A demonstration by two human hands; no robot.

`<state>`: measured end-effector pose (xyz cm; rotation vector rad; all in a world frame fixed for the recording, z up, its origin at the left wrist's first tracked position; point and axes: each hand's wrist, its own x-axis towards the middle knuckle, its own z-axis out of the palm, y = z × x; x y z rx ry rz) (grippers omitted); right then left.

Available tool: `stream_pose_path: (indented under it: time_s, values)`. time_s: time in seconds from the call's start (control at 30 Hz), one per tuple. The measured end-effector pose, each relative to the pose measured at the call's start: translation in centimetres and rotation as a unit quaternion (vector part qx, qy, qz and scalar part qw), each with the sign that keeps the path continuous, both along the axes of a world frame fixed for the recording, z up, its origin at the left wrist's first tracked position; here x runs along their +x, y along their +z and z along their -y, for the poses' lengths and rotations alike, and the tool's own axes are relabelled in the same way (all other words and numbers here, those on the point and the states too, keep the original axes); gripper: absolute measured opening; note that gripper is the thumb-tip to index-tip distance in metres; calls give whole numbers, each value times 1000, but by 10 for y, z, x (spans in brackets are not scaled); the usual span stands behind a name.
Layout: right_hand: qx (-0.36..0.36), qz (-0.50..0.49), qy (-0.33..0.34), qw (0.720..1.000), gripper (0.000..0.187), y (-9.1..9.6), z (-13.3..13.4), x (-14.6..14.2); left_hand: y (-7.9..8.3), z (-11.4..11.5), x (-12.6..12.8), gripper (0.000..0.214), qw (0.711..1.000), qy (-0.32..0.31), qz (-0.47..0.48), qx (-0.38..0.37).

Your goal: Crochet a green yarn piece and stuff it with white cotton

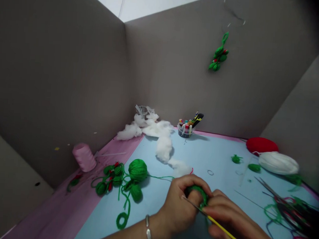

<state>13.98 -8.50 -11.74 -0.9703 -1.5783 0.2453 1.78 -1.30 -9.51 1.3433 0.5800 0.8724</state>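
My left hand (181,201) is closed around a small piece of green crochet (202,195), with the thumb pressed into its curve. A silver bangle (148,230) circles that wrist. In my right hand (229,217) is a crochet hook (222,228) with a yellow handle; its metal tip crosses the front of the left thumb. The right fingertips touch the edge of the green piece. A green yarn strand runs leftward from behind my left hand to a green yarn ball (138,170). Fingers partly hide the crochet piece.
Crocheted green and red pieces (110,177) and a pink cone (84,157) lie left. White stuffing (163,148) and a tub of markers (184,129) stand behind. Scissors (271,189), red yarn (262,145) and white yarn (278,162) are right. A green ornament (219,58) hangs on the partition.
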Motion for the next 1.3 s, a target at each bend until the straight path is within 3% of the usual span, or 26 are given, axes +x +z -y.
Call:
stream_pose_path:
  time_s: [0.13, 0.23, 0.37, 0.47, 0.77, 0.83, 0.93, 1.13, 1.3]
  values:
    - [57, 57, -18, 997, 17, -4, -4, -3, 2, 2, 0, 9, 998, -11, 21, -57]
    - [62, 120, -76, 988, 19, -12, -3, -3, 0, 2, 1, 8, 993, -29, 44, -101]
    - [114, 224, -154, 955, 20, -20, -1, 9, -10, -2, 2, 15, 981, -54, 101, -158]
    - [137, 300, -149, 932, 22, -20, -3, 22, -15, -5, 3, 20, 963, -89, 131, -216]
    - [58, 185, -179, 964, 16, -24, -6, 20, -8, -13, -5, 42, 913, -209, 149, -319]
    - [56, 184, -174, 966, 17, -24, -6, 20, -9, -14, -5, 44, 915, -206, 138, -317]
    - [53, 184, -160, 968, 22, -22, -6, 22, -9, -11, -2, 39, 947, -165, 102, -256]
    - [39, 240, -43, 969, 31, -19, -3, 29, -6, -4, 0, 24, 988, -68, 48, -130]
    - [111, 287, -144, 941, 22, -18, -1, 19, -6, -3, 0, 22, 990, -48, 53, -119]
